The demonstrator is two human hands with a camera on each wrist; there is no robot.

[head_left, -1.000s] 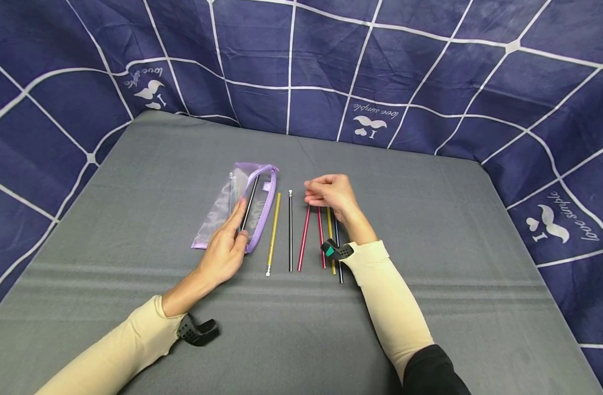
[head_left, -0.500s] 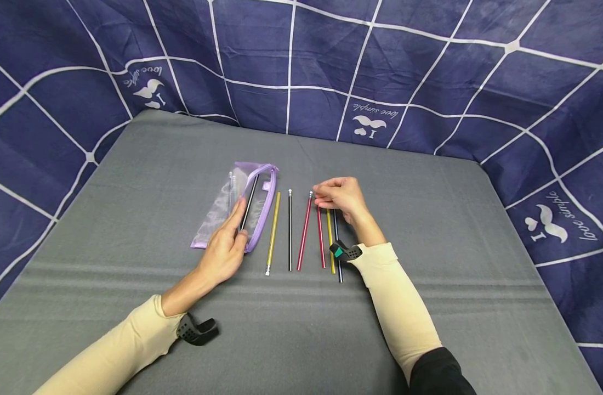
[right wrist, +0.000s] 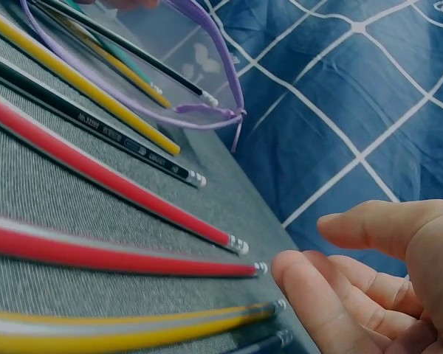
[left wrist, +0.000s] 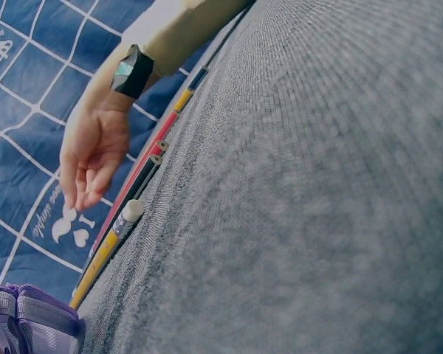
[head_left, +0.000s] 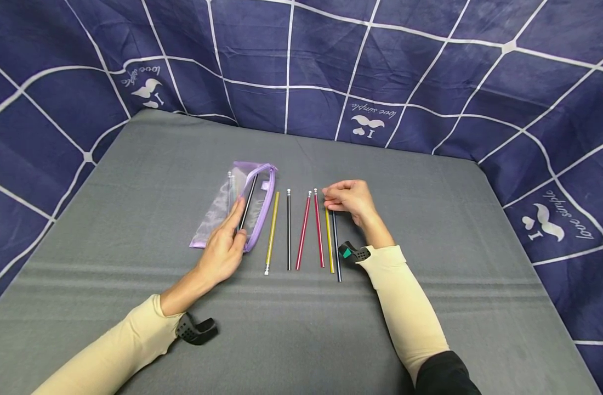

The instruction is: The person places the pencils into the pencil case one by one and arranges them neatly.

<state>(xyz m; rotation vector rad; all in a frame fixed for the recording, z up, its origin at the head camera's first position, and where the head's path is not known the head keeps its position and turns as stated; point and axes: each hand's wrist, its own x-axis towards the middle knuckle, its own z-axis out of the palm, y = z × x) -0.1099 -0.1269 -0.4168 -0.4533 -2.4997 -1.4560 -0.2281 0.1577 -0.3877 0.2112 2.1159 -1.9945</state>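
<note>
My left hand holds the clear pencil case with purple trim, fingers along its side and thumb at the gaping zip edge. Inside it lie a black pencil, a yellow one and a green one. To the right, a row of pencils rests on the cloth: yellow, black, two red ones, another yellow and a dark blue one. Over the far ends of the last two is my right hand. Its thumb and fingers are loosely bent and apart, with nothing between them.
Grey cloth covers the table, with a few low creases across it. A navy curtain with white grid lines hangs behind and at both sides. The first yellow pencil's eraser points toward me; the other visible erasers point away.
My right hand has moved right along the row, from the first red pencil to the second yellow one, uncovering both red pencils' eraser ends. The left hand and pencil case have stayed put.
</note>
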